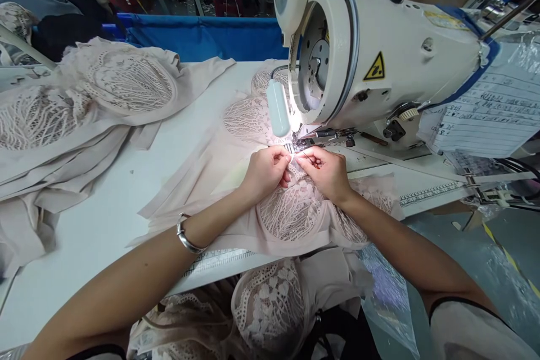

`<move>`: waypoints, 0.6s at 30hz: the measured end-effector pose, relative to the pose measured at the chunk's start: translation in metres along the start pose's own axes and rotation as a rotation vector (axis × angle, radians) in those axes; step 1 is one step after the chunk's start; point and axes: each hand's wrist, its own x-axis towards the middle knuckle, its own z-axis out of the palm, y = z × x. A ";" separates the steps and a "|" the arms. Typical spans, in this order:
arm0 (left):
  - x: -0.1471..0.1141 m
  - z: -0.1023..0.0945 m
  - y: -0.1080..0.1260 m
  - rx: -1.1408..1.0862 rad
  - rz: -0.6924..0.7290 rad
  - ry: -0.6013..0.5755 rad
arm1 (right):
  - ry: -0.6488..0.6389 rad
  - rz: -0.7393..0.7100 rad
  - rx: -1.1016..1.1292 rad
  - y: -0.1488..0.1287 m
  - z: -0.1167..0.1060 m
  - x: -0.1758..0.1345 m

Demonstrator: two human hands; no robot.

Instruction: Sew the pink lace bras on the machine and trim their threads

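Note:
A pale pink lace bra [291,216] lies across the sewing machine's bed, its cups facing up. Just in front of the lit needle area, my left hand [266,171] pinches the bra's fabric between thumb and fingers. Close beside it, my right hand [327,171] is closed, with thumb and forefinger pinching the same edge. A thin, dark, pointed tool [311,162] shows between the right fingers; its kind is not clear. The white sewing machine [392,50] stands over the work, and its presser foot area [297,142] is partly hidden by my fingertips.
A small lamp [278,109] shines beside the needle. More lace bras [130,81] are heaped on the white table [107,191] at left. Another bra [270,306] rests below the table edge. A handwritten sheet [485,104] hangs at right, near a strip of tape [422,170].

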 end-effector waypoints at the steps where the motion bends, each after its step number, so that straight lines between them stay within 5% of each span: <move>1: 0.000 0.000 0.000 0.007 0.004 0.004 | 0.004 -0.003 -0.006 0.001 0.000 0.000; 10: -0.002 0.003 -0.001 -0.011 0.028 0.025 | -0.026 -0.098 0.024 0.002 0.000 0.000; 18: -0.002 0.001 -0.003 0.014 0.042 0.051 | -0.158 0.095 0.114 0.000 -0.004 0.006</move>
